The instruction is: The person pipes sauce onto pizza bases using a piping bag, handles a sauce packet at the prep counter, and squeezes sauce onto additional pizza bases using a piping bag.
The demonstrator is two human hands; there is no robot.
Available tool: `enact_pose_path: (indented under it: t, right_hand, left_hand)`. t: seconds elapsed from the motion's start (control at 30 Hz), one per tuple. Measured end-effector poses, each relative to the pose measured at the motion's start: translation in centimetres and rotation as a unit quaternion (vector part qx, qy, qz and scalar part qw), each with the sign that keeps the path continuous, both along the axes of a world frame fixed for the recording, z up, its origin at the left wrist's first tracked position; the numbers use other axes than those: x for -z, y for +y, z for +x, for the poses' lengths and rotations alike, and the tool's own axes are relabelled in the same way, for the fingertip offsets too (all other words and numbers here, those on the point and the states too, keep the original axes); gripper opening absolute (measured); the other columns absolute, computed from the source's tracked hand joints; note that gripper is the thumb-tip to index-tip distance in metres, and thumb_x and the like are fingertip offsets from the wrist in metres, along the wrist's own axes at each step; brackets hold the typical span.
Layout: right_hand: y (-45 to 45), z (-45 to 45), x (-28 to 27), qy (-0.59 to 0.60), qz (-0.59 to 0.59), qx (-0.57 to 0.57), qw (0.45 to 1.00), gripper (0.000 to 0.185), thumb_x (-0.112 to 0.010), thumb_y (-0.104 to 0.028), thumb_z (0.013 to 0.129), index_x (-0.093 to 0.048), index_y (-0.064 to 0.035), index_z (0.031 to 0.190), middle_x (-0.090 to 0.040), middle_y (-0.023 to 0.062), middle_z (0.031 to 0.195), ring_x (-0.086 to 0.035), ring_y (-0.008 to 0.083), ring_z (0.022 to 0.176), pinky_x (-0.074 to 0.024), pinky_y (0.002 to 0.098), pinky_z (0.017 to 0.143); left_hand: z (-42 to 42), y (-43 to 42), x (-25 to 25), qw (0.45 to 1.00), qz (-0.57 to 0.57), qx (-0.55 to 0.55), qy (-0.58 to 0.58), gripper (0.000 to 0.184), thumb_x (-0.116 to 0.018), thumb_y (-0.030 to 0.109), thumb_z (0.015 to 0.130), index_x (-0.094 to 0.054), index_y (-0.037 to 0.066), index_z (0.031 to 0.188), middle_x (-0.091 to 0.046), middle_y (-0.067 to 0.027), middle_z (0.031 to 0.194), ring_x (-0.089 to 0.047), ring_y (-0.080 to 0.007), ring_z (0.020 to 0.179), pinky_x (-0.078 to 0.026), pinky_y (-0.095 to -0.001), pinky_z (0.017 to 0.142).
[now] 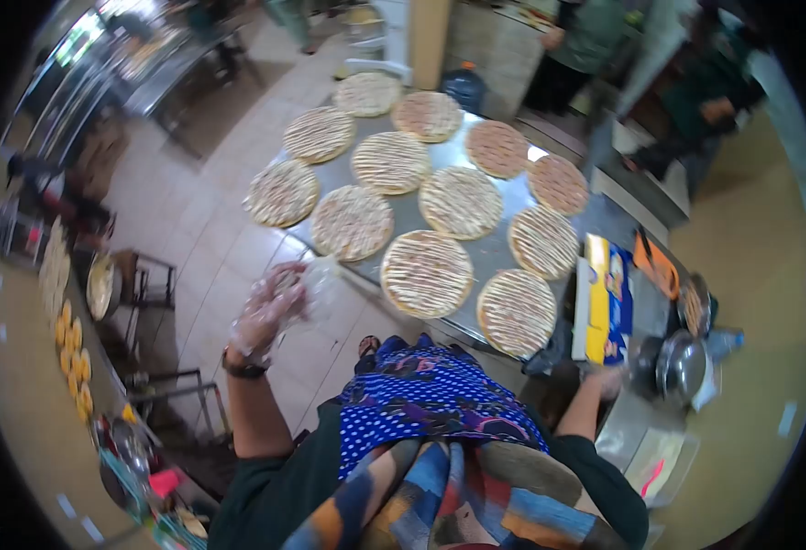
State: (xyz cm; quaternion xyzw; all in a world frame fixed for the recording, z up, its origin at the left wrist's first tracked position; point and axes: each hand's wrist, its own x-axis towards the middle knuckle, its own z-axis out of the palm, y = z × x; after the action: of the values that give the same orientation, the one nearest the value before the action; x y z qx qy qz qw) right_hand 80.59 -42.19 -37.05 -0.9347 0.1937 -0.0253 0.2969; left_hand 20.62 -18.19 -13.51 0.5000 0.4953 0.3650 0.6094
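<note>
Head view: drizzled pizza-like rounds (427, 273) on metal worktop (407, 216).
I'd guess soft, bendy, sticky-topped; support beneath. Left hand (270, 307) in clear plastic (322, 282), right hand (607, 380) blurred; can't tell how either's fingers stand.

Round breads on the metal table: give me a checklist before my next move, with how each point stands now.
1. Left hand covered: ok, in a clear plastic glove.
2. Left hand holding nothing: cannot tell, the fingers are curled.
3. Right hand gloved: cannot tell, it is blurred near the yellow and blue box.
4. Breads in a single layer: ok, none stacked.
5. White stripes on every bread: not ok, two brown-topped ones show none clearly.
6. Breads wholly on the table: not ok, the leftmost seems to overhang.
</note>
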Motion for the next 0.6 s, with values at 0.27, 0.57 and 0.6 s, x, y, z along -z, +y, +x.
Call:
enact_pose_path:
  t: [0.27, 0.57, 0.6]
  right_hand:
    - [12.9, -1.5, -6.0, -0.276, 0.324, -0.456, 0.781, 0.035, -0.057, -0.018, 0.080, -0.051, 0.0043, 0.106, -0.057, 0.0090, 0.091, -0.054, 0.0170, 0.082, -0.0441, 0.0277, 0.074]
    - [23.5, -35.2, -18.0, 0.087, 0.217, -0.959, 0.159, 0.067, -0.063, -0.025, 0.068, -0.035, -0.0030, 0.125, -0.043, 0.0127, 0.120, -0.040, 0.0243, 0.112, -0.0331, 0.0343, 0.092]
    - [23.5, -37.2, -17.2, 0.241, 0.247, -0.928, 0.139, 0.062, -0.060, -0.020, 0.067, -0.038, -0.0033, 0.122, -0.046, 0.0129, 0.116, -0.043, 0.0243, 0.109, -0.0347, 0.0329, 0.090]
  left_hand:
    - [-3.3, -2.2, 1.1, 0.991, -0.017, 0.022, -0.128, 0.045, -0.058, 0.014, 0.078, -0.043, 0.002, 0.118, -0.051, -0.0033, 0.089, -0.050, -0.0103, 0.075, -0.043, -0.0249, 0.066]
    - [-0.8, -4.9, 3.2, 0.981, -0.057, 0.158, -0.101, 0.039, -0.058, 0.015, 0.079, -0.048, 0.003, 0.115, -0.056, -0.0046, 0.097, -0.053, -0.0114, 0.075, -0.044, -0.0248, 0.064]
    - [-0.8, -5.0, 3.1, 0.982, -0.067, 0.142, -0.106, 0.040, -0.060, 0.014, 0.077, -0.048, 0.003, 0.114, -0.056, -0.0036, 0.092, -0.052, -0.0112, 0.072, -0.043, -0.0249, 0.061]
